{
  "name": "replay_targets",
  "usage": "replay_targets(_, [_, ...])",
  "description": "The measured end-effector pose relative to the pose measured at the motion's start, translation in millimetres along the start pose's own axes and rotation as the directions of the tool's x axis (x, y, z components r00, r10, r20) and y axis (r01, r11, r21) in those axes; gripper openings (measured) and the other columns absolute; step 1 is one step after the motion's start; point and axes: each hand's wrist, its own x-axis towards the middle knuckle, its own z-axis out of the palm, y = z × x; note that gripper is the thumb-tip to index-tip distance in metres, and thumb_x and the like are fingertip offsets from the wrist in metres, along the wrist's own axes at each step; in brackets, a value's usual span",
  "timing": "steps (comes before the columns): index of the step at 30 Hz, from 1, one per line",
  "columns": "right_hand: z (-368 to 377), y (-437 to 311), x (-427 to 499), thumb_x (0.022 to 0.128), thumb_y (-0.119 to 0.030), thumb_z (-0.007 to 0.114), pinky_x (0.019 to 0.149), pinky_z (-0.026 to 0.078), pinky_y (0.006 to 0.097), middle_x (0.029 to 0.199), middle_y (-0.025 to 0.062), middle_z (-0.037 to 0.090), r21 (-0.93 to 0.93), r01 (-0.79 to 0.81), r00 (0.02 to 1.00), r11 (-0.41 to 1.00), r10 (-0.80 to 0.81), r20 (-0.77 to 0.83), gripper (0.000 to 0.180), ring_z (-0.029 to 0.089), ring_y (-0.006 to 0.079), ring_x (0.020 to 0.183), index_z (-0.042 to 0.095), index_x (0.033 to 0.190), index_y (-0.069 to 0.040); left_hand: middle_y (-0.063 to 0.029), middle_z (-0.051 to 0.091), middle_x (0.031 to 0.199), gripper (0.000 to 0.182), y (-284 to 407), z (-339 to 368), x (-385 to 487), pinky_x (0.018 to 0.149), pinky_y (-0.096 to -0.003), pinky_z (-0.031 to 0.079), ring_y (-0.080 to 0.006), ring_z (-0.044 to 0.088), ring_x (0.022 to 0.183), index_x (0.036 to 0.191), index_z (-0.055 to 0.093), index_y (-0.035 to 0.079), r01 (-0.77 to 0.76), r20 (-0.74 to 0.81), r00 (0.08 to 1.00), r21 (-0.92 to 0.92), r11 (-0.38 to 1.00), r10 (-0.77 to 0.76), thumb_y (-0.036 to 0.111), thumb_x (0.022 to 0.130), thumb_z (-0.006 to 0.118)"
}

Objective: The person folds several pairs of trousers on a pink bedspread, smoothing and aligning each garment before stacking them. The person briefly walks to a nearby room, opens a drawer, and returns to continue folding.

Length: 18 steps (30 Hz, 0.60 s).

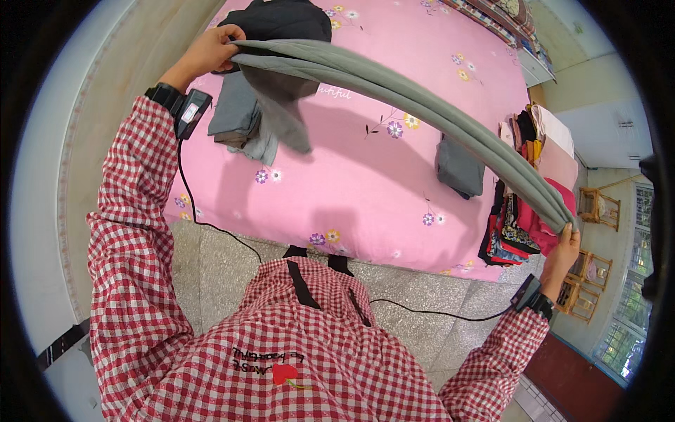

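Note:
A long grey-green garment (406, 89), perhaps trousers, is stretched in the air between my two hands above the bed. My left hand (213, 50) pinches one end at the upper left, and a loose flap hangs below it. At the far right my right hand (565, 250) grips the other end, in front of stacked folded clothes. Folded grey clothes (232, 108) lie under the left end, beside a black cloth pile (285, 21). Another folded dark grey garment (460, 166) rests on the bed beneath the stretched cloth.
A pink flowered sheet (337, 211) covers the bed. Stacks of colourful folded clothes (509, 232) stand at its right edge. Thin black cables (443, 314) run from the devices on both my wrists. Wooden chairs (585, 285) and a barred window (630, 295) are farther right.

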Motion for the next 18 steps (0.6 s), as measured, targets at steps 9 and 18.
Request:
replay_targets(9, [38,174,-144,0.087,-0.018,0.059,0.069,0.044,0.0347,0.084,0.0128,0.059,-0.644,-0.065,0.998,0.762,0.06,-0.03,0.023,0.053,0.0231,0.075,0.059,0.102,-0.001,-0.0134,0.06,0.07,0.025,-96,109,-39,0.06,-0.0348,0.048,-0.0224,0.061,0.062,0.1,0.059,0.007,0.075,-0.182,0.98,-0.007,0.997,-0.075,0.001,0.077,0.049])
replay_targets(18, [104,248,-238,0.086,-0.03,0.061,0.078,0.046,0.0305,0.096,0.012,0.063,-0.392,-0.574,0.791,0.719,0.61,-0.038,0.04,0.059,0.0195,0.086,0.057,0.108,0.003,-0.0212,0.064,0.095,0.029,-156,156,-35,0.078,-0.0415,0.047,-0.0373,0.061,0.09,0.106,0.062,0.009,0.43,-0.278,0.887,0.204,0.879,-0.369,0.006,0.08,0.048])
